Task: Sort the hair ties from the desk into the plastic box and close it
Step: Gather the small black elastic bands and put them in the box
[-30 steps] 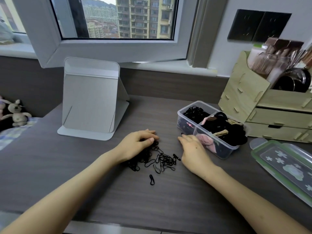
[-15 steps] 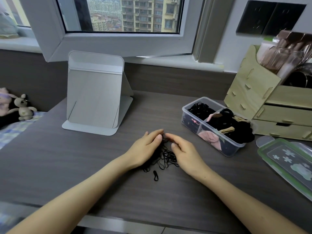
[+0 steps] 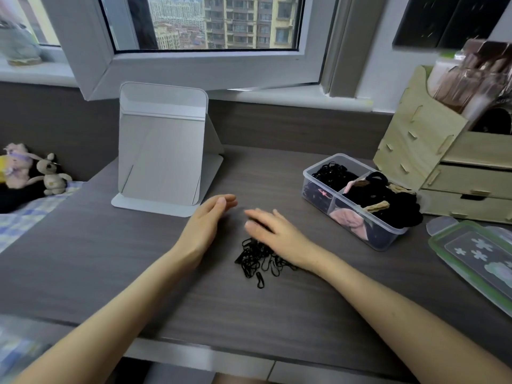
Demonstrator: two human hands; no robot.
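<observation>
Fingers straight and holding nothing, the left hand and blurred right hand rest on the dark desk around a pile of black hair ties. The open plastic box stands farther right, beside its lid.

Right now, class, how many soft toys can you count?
2: a purple-ribboned toy at the far left, and a beige rabbit just right of it. Others may lie out of frame.

no legible text, labels or numbers
</observation>
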